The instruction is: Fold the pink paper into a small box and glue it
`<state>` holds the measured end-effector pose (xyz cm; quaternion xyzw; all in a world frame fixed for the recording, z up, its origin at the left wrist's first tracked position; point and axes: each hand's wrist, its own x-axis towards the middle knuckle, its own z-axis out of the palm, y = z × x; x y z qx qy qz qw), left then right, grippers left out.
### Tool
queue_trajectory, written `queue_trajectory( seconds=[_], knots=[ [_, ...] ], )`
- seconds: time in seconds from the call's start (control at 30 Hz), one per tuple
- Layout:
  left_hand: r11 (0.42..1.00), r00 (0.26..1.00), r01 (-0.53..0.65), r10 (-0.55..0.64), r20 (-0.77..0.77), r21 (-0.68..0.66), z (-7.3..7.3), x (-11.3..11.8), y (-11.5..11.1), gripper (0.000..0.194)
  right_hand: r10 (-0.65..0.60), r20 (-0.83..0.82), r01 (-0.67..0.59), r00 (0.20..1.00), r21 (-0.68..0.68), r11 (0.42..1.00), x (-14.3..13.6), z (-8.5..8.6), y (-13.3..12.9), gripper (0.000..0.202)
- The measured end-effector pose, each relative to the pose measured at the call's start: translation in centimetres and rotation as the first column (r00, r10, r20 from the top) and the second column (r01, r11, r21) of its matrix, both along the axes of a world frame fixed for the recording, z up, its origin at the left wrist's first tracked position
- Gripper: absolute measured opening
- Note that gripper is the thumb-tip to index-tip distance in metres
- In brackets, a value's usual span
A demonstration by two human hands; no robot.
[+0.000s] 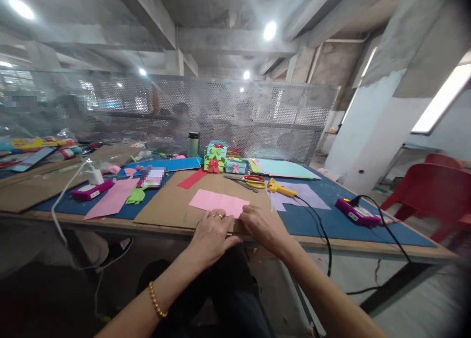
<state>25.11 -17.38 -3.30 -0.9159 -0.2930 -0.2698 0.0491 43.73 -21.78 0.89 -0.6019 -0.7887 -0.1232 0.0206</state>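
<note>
A pink paper piece point(220, 201) lies on the brown cardboard point(162, 208) near the table's front edge, with faint crease lines across it. My left hand point(214, 230) rests on its lower edge, fingers spread, a ring on one finger. At the paper's lower right corner is my right hand point(257, 224), its fingers curled and pressed together on the paper. Beyond the paper lie scissors with red handles point(253, 178), another pair with yellow handles point(255, 184) and a yellow glue gun point(281, 188).
Small green and blue boxes with bows point(214, 159) stand behind, beside a green bottle point(193, 144). Purple power units point(356, 213) sit right and left. Black cables cross the right side. Pink scrap paper point(114, 198) lies left; a red chair point(427, 186) stands right.
</note>
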Motion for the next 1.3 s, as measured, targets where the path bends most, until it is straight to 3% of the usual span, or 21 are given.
queue_trajectory(
  seconds=[0.1,0.33,0.47,0.73,1.0,1.17,1.3],
  knots=[
    [1.000,1.000,-0.011,0.011,0.002,0.004,-0.2,0.5,0.1,0.040,0.005,-0.008,-0.005,1.000,0.000,1.000,0.4,-0.1,0.1,0.018],
    [0.997,0.998,-0.051,0.050,0.023,0.049,-1.2,0.9,0.0,0.055,-0.006,-0.065,0.008,0.998,0.031,0.999,0.8,-0.4,0.3,0.016],
    [0.997,0.999,-0.049,0.048,0.015,0.062,-1.5,0.9,-0.1,0.063,-0.009,-0.186,0.023,0.983,0.071,0.997,1.3,-0.6,0.9,0.016],
    [0.999,0.998,-0.044,0.043,0.035,0.031,-1.1,0.7,0.3,0.065,0.013,-0.526,-0.015,0.850,0.001,1.000,2.8,-0.2,3.1,0.014],
    [1.000,0.998,-0.029,0.028,0.054,0.005,-1.0,0.2,0.3,0.065,-0.044,-0.640,0.052,0.767,-0.006,0.999,3.0,-1.7,5.8,0.016],
    [0.999,0.998,-0.034,0.035,0.059,-0.008,-1.1,0.3,0.0,0.066,-0.017,-0.673,0.017,0.740,-0.006,1.000,3.0,-1.3,5.1,0.021],
    [0.999,0.998,-0.044,0.044,0.042,-0.005,-1.1,0.3,0.0,0.065,0.041,-0.696,-0.105,0.717,-0.050,0.993,3.2,-0.7,3.4,0.033]
  ],
)
